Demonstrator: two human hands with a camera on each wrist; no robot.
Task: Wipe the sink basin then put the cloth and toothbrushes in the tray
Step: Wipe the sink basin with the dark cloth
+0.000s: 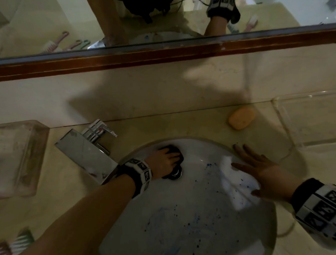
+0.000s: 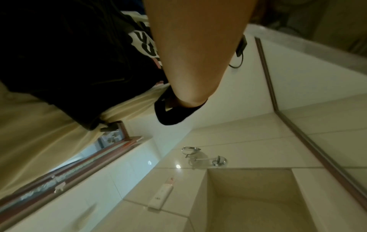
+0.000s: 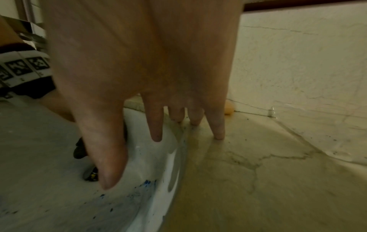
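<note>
Two hands occupy the lower half of the head view. The left hand [image 1: 164, 162] reaches in from the lower left along a bare forearm, its fingers curled over a dark cloth [image 1: 174, 149] pressed against the far wall of the sink basin [image 1: 186, 219], just above the drain [image 1: 176, 173]. The right hand [image 1: 261, 167] enters from the lower right and lies released, fingers straight and spread, across the basin's right rim; in the right wrist view its fingertips [image 3: 218, 133] touch the countertop [image 3: 278, 180] while the thumb hangs over the white bowl. Both wrists carry bands printed with black-and-white markers. Blue specks [image 1: 186, 224] dot the basin floor at centre and lower centre. A chrome faucet [image 1: 85, 150] stands left of the basin, touching the left wrist band in the picture. A clear tray [image 1: 16, 157] sits at the far left edge, well apart from the cloth. Toothbrushes [image 1: 14, 246] lie blurred in the lower left corner. An orange soap bar [image 1: 241, 118] rests on the counter beyond the right hand, and a mirror [image 1: 62, 22] fills the top of the frame.
</note>
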